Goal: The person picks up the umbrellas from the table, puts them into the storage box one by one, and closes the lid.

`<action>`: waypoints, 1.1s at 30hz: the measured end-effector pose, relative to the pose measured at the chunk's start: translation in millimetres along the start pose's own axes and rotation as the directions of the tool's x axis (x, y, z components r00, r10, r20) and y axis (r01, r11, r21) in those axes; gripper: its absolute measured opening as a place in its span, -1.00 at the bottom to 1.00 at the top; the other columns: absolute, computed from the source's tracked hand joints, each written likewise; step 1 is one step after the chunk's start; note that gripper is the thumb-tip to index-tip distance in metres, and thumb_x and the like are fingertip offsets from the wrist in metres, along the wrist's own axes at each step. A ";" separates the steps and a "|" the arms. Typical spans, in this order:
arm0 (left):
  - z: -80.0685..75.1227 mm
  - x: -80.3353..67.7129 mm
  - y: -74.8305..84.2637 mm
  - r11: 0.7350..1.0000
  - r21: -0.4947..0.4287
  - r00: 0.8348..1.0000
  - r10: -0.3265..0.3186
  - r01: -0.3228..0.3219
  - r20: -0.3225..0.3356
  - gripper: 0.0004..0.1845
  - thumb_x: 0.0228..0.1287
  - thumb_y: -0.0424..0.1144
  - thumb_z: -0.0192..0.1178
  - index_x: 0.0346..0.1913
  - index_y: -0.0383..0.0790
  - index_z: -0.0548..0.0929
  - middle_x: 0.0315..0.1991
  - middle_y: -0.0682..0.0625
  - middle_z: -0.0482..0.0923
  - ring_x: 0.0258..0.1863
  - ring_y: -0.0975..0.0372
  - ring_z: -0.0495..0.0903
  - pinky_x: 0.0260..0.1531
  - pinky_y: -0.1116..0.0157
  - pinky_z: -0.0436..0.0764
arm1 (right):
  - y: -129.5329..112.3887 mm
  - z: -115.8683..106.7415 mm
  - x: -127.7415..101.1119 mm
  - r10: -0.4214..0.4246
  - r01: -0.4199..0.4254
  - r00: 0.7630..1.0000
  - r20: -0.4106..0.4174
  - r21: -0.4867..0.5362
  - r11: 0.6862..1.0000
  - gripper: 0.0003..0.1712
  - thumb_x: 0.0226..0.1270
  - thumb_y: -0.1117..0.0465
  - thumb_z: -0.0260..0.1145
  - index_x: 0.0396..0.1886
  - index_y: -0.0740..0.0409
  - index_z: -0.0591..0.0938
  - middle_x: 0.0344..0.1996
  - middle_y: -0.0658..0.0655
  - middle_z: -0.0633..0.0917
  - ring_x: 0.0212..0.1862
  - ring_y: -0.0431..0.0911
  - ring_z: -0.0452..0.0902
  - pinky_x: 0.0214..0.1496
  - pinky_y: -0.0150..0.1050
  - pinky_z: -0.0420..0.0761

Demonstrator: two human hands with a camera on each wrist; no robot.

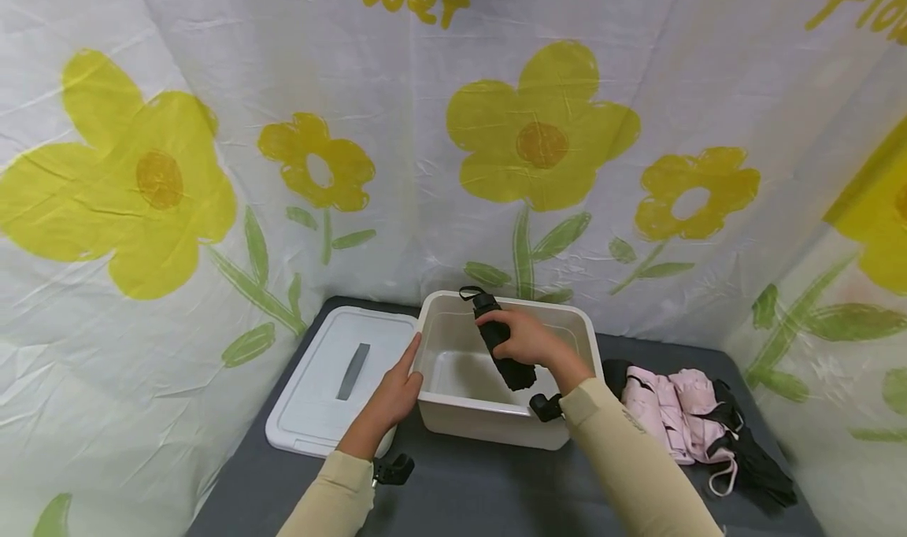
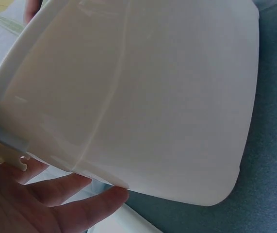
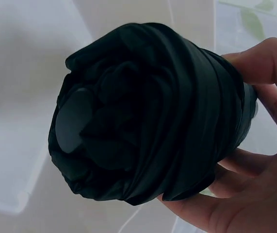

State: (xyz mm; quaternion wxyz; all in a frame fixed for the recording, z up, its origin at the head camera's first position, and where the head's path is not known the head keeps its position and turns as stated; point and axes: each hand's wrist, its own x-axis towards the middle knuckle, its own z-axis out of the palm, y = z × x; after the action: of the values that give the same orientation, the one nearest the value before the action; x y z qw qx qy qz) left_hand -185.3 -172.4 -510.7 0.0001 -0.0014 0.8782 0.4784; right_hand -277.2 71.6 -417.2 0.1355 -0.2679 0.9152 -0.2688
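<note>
On a dark grey table (image 1: 468,482) hemmed in by white curtains printed with yellow flowers, a person in beige sleeves works over a storage box. Farthest left lies the box's white lid (image 1: 333,379), flat, with a grey handle strip, just beside the box. Next, the left hand (image 1: 394,391) rests with straight, relaxed fingers (image 2: 56,204) against the left outer wall of the white plastic box (image 1: 496,427), steadying it without gripping. The box is open-topped and looks bare inside.

Above the box's middle, the right hand (image 1: 527,340) has its fingers (image 3: 262,60) curled firmly round a folded black umbrella (image 1: 499,340), held tilted, strap end up toward the back rim and the other end dipping into the box. Seen end-on from the wrist, the fabric is bunched in soft folds round a hard cap. It is probably light, stiff along its core, soft and a little slippery on the outside; the middle of the barrel seems the surest place to hold.

To the right of the box, on the table, lies a rumpled pink and black umbrella (image 1: 680,419). The box walls are low and the room above them is open; the curtains stand close behind.
</note>
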 end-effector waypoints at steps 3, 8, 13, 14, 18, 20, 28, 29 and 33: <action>0.0 -0.3 0.1 1.000 0.002 1.000 0.004 -0.004 0.002 -0.29 0.35 -0.29 -0.22 0.56 0.09 -0.04 0.52 -0.14 0.07 0.45 -0.08 0.17 0.33 -0.13 0.22 | -1.1 1.5 3.9 0.018 -0.019 1.000 0.022 0.023 1.000 -0.30 0.02 0.33 0.37 0.23 -0.20 0.55 0.05 0.20 0.56 -0.24 -0.03 0.50 -0.30 -0.23 0.54; -0.1 -0.6 0.4 1.000 0.005 1.000 0.009 -0.009 -0.006 -0.29 0.35 -0.32 -0.21 0.56 0.06 -0.03 0.52 -0.15 0.07 0.45 -0.07 0.17 0.34 -0.12 0.21 | -2.6 4.3 10.0 0.050 -0.054 0.996 0.070 0.063 0.997 -0.30 0.05 0.33 0.36 0.23 -0.25 0.54 0.12 0.18 0.54 -0.27 -0.05 0.53 -0.32 -0.23 0.55; 0.0 -1.6 3.7 1.000 -0.005 1.000 0.000 0.000 -0.004 -0.28 0.35 -0.32 -0.21 0.56 0.07 -0.04 0.52 -0.14 0.05 0.46 -0.06 0.15 0.35 -0.10 0.20 | -4.6 5.4 16.5 0.036 -0.043 0.990 0.134 0.050 0.998 -0.31 0.08 0.35 0.33 0.23 -0.25 0.54 0.25 0.11 0.49 -0.23 -0.06 0.47 -0.29 -0.24 0.49; 0.1 -2.0 4.2 1.000 -0.007 1.000 -0.004 0.004 -0.003 -0.28 0.34 -0.32 -0.21 0.56 0.08 -0.05 0.52 -0.15 0.05 0.46 -0.06 0.16 0.35 -0.11 0.20 | -5.0 5.5 17.9 0.034 -0.041 0.989 0.144 0.047 0.998 -0.31 0.08 0.36 0.32 0.23 -0.24 0.55 0.25 0.11 0.49 -0.23 -0.05 0.47 -0.29 -0.24 0.49; 0.6 -3.2 4.0 1.000 -0.008 1.000 -0.011 0.011 0.000 -0.28 0.36 -0.31 -0.20 0.56 0.11 -0.04 0.51 -0.17 0.09 0.44 -0.07 0.20 0.32 -0.11 0.25 | -6.7 6.6 24.2 0.042 -0.049 0.981 0.191 0.036 0.998 -0.31 0.07 0.37 0.31 0.21 -0.26 0.56 0.21 0.10 0.50 -0.25 -0.05 0.47 -0.30 -0.23 0.50; 1.0 -3.3 2.9 1.000 -0.010 1.000 -0.009 0.009 0.003 -0.29 0.37 -0.31 -0.20 0.55 0.12 -0.04 0.50 -0.18 0.12 0.42 -0.08 0.22 0.29 -0.12 0.27 | -6.8 8.5 27.2 0.053 -0.060 0.975 0.218 0.027 0.998 -0.30 0.06 0.37 0.31 0.19 -0.31 0.56 0.18 0.09 0.50 -0.25 -0.05 0.48 -0.31 -0.23 0.52; 0.7 -3.9 2.8 1.000 -0.006 1.000 -0.024 0.024 0.010 -0.30 0.38 -0.28 -0.21 0.55 0.17 -0.05 0.50 -0.16 0.12 0.42 -0.06 0.23 0.29 -0.13 0.28 | -2.9 20.1 44.5 0.065 -0.085 0.957 0.284 0.060 0.995 -0.28 -0.02 0.40 0.32 0.14 -0.36 0.59 0.06 0.13 0.52 -0.19 -0.02 0.51 -0.29 -0.20 0.59; 0.6 -3.9 3.1 1.000 -0.004 1.000 -0.026 0.026 0.010 -0.30 0.38 -0.27 -0.21 0.55 0.18 -0.05 0.50 -0.15 0.12 0.42 -0.06 0.23 0.28 -0.13 0.29 | -2.4 21.5 46.4 0.064 -0.086 0.955 0.288 0.065 0.994 -0.28 -0.02 0.40 0.32 0.14 -0.35 0.59 0.07 0.13 0.52 -0.19 -0.02 0.51 -0.29 -0.20 0.59; 0.8 -3.1 4.6 1.000 -0.005 1.000 -0.026 0.026 0.013 -0.30 0.38 -0.26 -0.21 0.55 0.16 -0.05 0.51 -0.14 0.10 0.43 -0.06 0.22 0.28 -0.14 0.28 | -2.0 25.7 50.8 0.075 -0.101 0.953 0.295 0.074 0.992 -0.29 -0.01 0.39 0.32 0.15 -0.32 0.59 0.13 0.13 0.50 -0.15 -0.02 0.48 -0.25 -0.21 0.58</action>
State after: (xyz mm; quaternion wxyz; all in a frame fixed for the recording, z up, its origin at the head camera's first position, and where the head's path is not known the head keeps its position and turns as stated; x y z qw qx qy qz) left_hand -182.2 -169.2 -507.2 0.0120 -0.0095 0.8767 0.4807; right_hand -307.9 30.8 -442.4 0.2926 -0.2572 0.8835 -0.2602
